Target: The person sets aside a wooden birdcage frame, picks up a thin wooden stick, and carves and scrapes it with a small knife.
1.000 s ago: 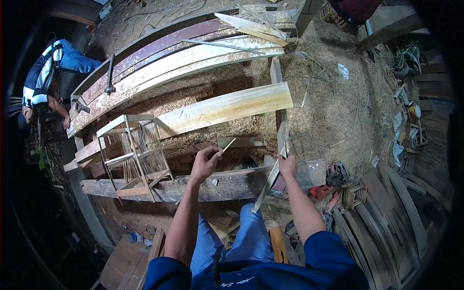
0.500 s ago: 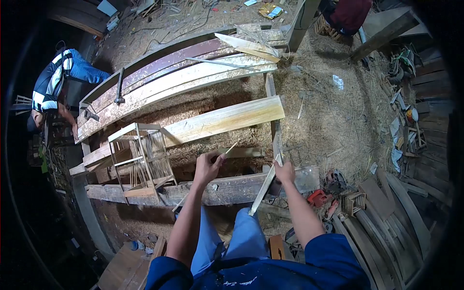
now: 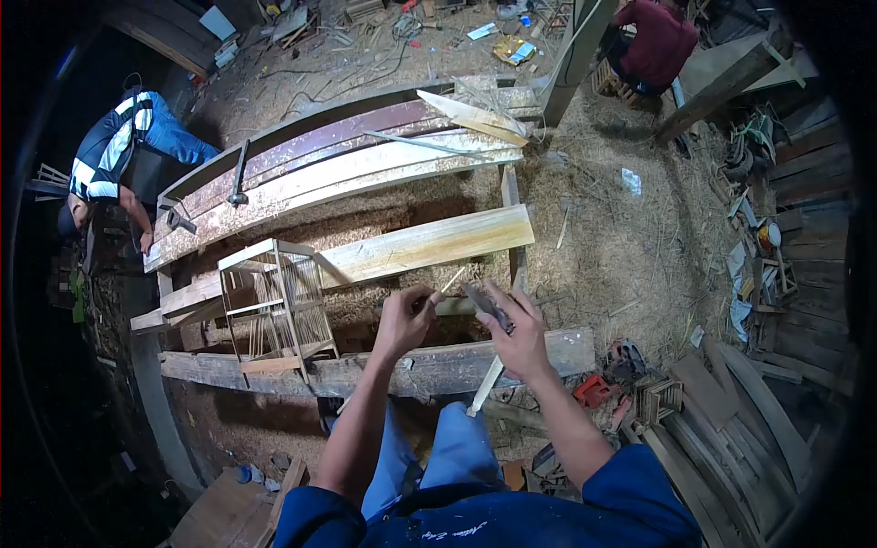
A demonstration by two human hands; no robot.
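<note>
My left hand (image 3: 405, 321) is closed around a thin pale wooden stick (image 3: 449, 280), whose tip points up and to the right. Close by on the right, my right hand (image 3: 521, 340) grips a dark-bladed knife (image 3: 488, 307), its blade angled up-left toward the stick. A small gap seems to lie between blade and stick. Below my right hand, a pale wooden strip (image 3: 486, 385) rests with its lower end at my knee; its upper end is hidden behind the hand. Left of my hands, a slatted wooden frame (image 3: 279, 310) stands tilted across the planks.
A long beam (image 3: 457, 356) crosses just in front of my knees. Beyond lie a plank (image 3: 429, 239) and a bench (image 3: 347, 160) with a hammer (image 3: 239, 178). A co-worker (image 3: 128, 151) bends at the left; another person (image 3: 653, 46) sits back right. A red tool (image 3: 592, 391) lies right.
My right hand has moved left, away from the upper part of the wooden strip, bringing the knife near the stick. My left hand has shifted slightly right. The view has tilted a little.
</note>
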